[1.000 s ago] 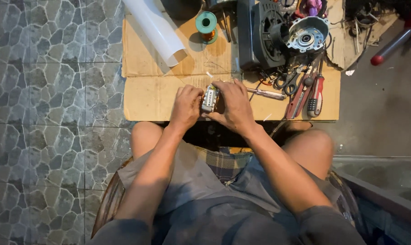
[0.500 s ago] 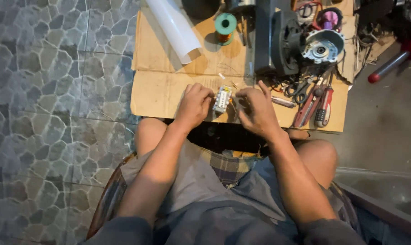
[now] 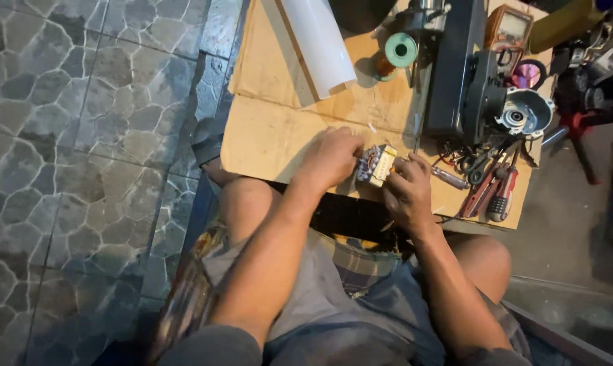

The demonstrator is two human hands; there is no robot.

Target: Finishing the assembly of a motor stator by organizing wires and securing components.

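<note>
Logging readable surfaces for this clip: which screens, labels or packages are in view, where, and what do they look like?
Meter: top right of the cardboard sheet, behind the dark machine; orange-brown casing, one pale grey rectangular screen.
No packages or signs can be made out elsewhere.

Held between left hand (image 3: 331,159) and right hand (image 3: 407,192): a small transformer (image 3: 375,165), blocky, with a pale yellowish face and coloured wires bunched on its upper side. Tilted, pale face turned toward the right hand. Gripped by fingers from both sides, just above the near edge of the cardboard sheet (image 3: 272,135). Underside and finer details too small to tell.
</note>
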